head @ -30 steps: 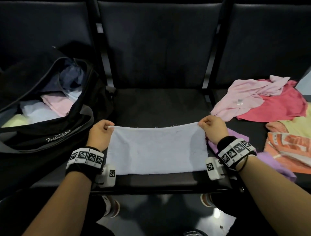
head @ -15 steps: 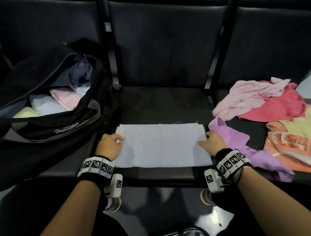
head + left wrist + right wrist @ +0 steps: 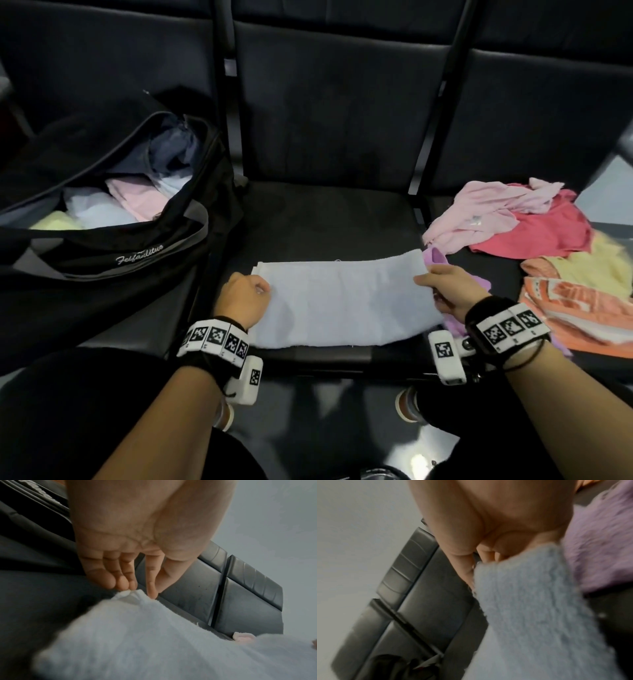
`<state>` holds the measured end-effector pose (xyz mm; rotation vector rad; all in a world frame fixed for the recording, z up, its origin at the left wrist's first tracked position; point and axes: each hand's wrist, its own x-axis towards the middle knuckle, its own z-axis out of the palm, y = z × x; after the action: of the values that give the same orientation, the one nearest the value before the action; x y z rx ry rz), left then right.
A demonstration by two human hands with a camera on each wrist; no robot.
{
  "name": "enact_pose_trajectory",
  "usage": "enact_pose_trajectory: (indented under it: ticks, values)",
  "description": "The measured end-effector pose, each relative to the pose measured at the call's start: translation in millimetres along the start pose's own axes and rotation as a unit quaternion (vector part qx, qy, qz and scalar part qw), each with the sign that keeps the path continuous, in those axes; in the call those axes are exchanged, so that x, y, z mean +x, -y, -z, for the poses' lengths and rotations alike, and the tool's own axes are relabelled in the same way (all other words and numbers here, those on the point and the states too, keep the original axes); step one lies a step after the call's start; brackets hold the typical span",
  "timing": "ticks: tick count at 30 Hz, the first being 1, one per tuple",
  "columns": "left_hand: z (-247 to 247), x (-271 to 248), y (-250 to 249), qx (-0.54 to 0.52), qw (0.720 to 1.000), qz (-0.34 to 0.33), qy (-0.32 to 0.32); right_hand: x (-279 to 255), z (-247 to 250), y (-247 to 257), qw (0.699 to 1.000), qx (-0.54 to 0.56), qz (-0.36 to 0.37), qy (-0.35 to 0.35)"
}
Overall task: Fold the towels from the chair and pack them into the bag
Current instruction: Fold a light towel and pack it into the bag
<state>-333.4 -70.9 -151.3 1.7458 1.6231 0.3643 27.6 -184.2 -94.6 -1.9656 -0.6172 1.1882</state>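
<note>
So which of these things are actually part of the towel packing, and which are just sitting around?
Part of the job:
- pale blue towel, gripped at its right end by the right hand; left hand at its left end
- black bag, open, holding folded towels
- unfolded towel pile on the right seat
- purple towel

Just there:
- chair backrests
- wrist bands

Dim room — a row of dark padded seats (image 3: 329,222) on black frame posts (image 3: 431,130), glossy floor (image 3: 342,428) below.
</note>
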Motion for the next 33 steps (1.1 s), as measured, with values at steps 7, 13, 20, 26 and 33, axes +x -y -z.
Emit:
enact_pose_trajectory:
  ticks: [7, 13, 20, 26, 33]
  values:
    - [-1.1, -6.5, -14.1, -0.243, 0.969, 0.034, 0.042, -41.4, -108.8, 53.2, 0.987, 0.032, 0.1, 0.122]
    - [5.0, -13.3, -10.7, -0.341, 0.924, 0.156, 0.079, -51.3, -176.2, 45.3, 0.964, -0.006, 0.098, 0.247]
    - [-19.1, -12.6, -12.4, -0.165, 0.98, 0.094, 0.056, -31.9, -129.4, 7.6, 0.98, -0.012, 0.109, 0.166]
    - [-31.8, -18.9, -22.2, -0.089, 0.995, -0.04, 0.026, -27.1, -108.2, -12.2, 0.98, 0.004, 0.115, 0.163]
    - [5.7, -13.2, -12.1, -0.185, 0.98, -0.076, -0.015, -37.5, -124.5, -7.8, 0.963, -0.071, 0.208, 0.156]
